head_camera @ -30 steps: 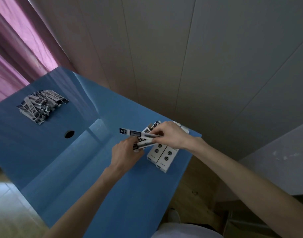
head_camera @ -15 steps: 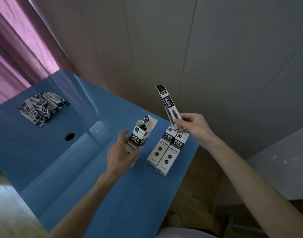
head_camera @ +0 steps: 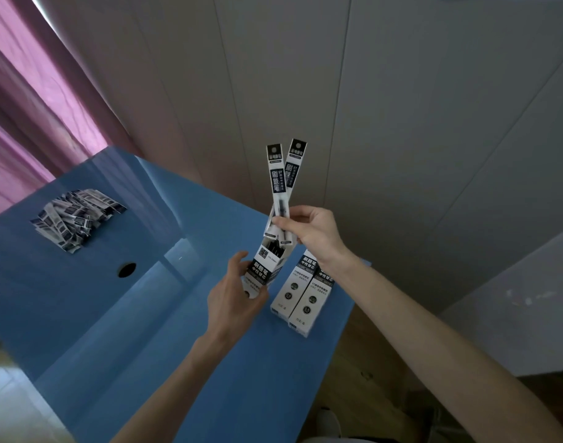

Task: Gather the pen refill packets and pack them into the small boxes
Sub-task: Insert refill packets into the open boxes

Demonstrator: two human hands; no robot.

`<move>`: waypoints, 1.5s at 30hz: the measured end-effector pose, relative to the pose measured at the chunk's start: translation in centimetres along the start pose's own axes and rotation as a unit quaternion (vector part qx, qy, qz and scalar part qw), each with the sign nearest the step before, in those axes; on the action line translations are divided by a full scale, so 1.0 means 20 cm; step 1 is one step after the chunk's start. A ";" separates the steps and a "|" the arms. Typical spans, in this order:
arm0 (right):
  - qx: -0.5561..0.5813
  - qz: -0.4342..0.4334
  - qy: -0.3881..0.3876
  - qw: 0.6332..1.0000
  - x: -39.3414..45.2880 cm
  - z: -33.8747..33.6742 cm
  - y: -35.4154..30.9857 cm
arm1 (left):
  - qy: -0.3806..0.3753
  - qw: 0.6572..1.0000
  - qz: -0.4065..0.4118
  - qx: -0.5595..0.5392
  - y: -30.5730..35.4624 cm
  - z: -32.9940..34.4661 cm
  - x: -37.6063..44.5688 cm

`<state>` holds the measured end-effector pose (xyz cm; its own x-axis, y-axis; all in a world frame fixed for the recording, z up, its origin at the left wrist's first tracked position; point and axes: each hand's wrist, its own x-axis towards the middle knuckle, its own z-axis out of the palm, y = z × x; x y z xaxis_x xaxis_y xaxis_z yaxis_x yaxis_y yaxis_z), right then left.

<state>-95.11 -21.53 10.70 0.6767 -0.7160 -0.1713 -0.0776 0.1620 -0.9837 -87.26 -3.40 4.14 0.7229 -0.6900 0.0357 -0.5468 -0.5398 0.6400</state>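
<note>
My right hand (head_camera: 308, 233) pinches two long black-and-white pen refill packets (head_camera: 281, 180) near their lower ends, held upright with their bottoms at the mouth of an open small box (head_camera: 267, 266). My left hand (head_camera: 232, 298) grips that box from below, tilted up off the blue table (head_camera: 114, 314). Dark refills show inside the box's open top. Two closed small boxes (head_camera: 302, 292) lie side by side on the table just right of it. A loose pile of refill packets (head_camera: 74, 215) lies at the table's far left.
A round cable hole (head_camera: 126, 270) sits in the tabletop between the pile and my hands. The table's right edge runs close by the two closed boxes, with wooden floor below. A pink curtain (head_camera: 34, 107) hangs at the left, and a panelled wall stands behind.
My right hand brought the packets from out at the right over to the open box's mouth. My left hand lifted and tilted the box toward them.
</note>
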 end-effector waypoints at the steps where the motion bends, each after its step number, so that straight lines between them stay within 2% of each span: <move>1: -0.016 -0.008 0.007 1.000 0.01 0.01 0.01 | 0.000 1.000 0.001 -0.001 0.01 0.00 0.00; 16: -0.186 -0.077 0.024 0.979 -0.03 0.00 0.05 | 0.055 0.998 -0.012 -0.042 0.02 -0.02 0.01; 22: -0.324 -0.073 -0.024 0.943 -0.01 0.00 0.00 | 0.052 0.999 0.001 -0.007 0.03 -0.02 0.00; 26: -0.382 -0.046 -0.091 0.919 -0.01 0.00 -0.06 | 0.050 0.999 -0.003 0.003 0.03 -0.02 0.01; 29: -0.370 -0.068 -0.092 0.922 -0.02 -0.01 -0.07 | 0.059 0.998 0.000 -0.006 0.02 -0.03 0.01; 32: -0.317 -0.095 -0.074 0.941 -0.05 -0.01 -0.08 | 0.067 0.998 0.004 -0.017 0.02 -0.03 0.01; 37: -0.225 -0.129 -0.004 0.966 -0.08 -0.01 -0.06 | 0.075 0.997 0.008 -0.018 0.03 -0.03 0.00; 45: -0.245 -0.115 -0.015 0.963 -0.08 -0.05 -0.04 | 0.076 0.997 0.011 -0.007 0.05 -0.03 0.00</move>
<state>-96.89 -21.17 11.70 0.7381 -0.6730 0.0483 -0.2540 -0.3434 -0.9042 -87.53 -3.73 5.23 0.7667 -0.6205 0.1648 -0.5585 -0.5180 0.6478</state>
